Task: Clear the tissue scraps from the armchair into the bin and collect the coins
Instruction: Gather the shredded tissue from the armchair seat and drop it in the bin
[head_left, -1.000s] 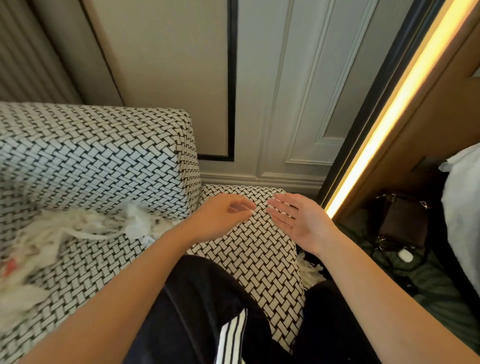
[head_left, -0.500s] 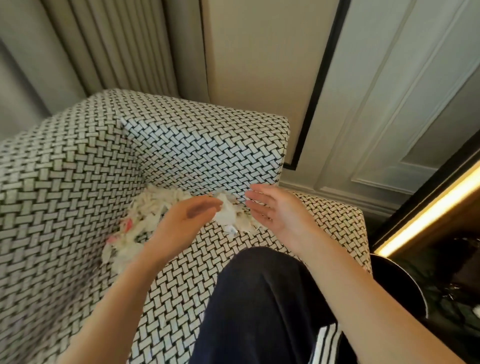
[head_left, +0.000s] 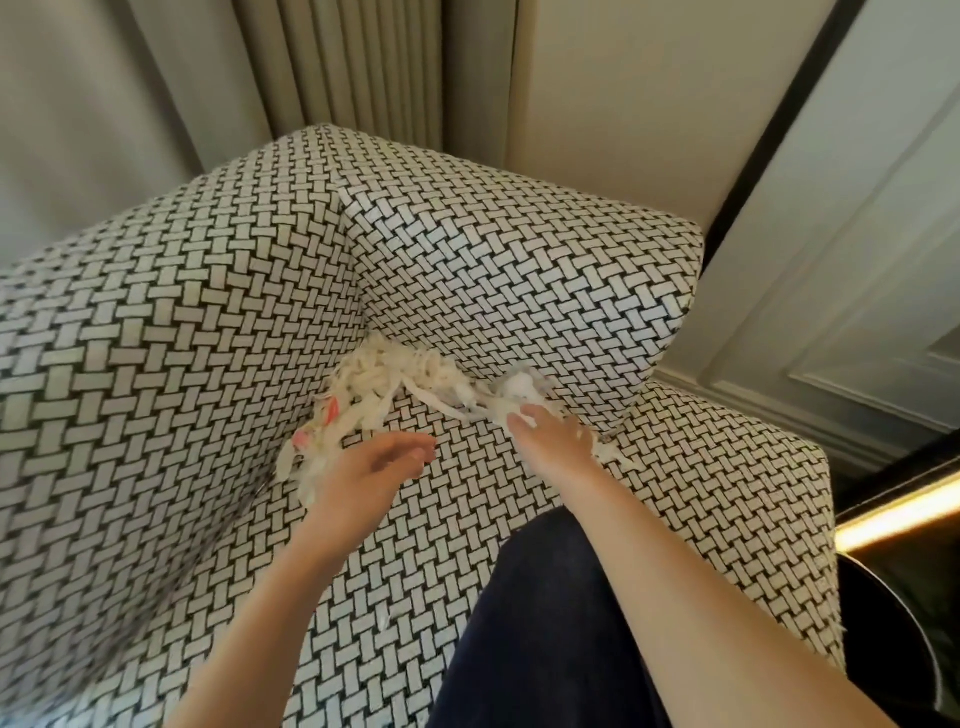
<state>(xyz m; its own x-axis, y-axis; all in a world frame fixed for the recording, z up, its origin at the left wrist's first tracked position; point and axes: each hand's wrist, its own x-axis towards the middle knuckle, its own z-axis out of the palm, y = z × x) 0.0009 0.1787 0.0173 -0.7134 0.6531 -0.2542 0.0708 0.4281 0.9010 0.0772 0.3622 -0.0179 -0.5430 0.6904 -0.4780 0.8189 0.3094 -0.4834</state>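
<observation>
A heap of shredded white tissue scraps (head_left: 387, 382), with a few pink bits, lies in the back corner of the armchair seat (head_left: 457, 525), which is covered in black-and-white woven fabric. My left hand (head_left: 374, 467) hovers over the near left edge of the heap, fingers loosely curled and holding nothing. On the right end of the scraps rests my right hand (head_left: 553, 441), palm down, fingertips touching the tissue. No coins are visible. The dark rim of a bin (head_left: 906, 623) shows at the right edge.
The armchair backrest (head_left: 171, 332) rises at left and an armrest (head_left: 519, 275) at the back. My dark trouser leg (head_left: 540, 623) rests on the seat front. Curtains and wall panels stand behind; a lit strip glows at the right.
The view turned left onto the chair's corner. Both hands moved forward from mid-air to the tissue heap; the right hand now touches the scraps.
</observation>
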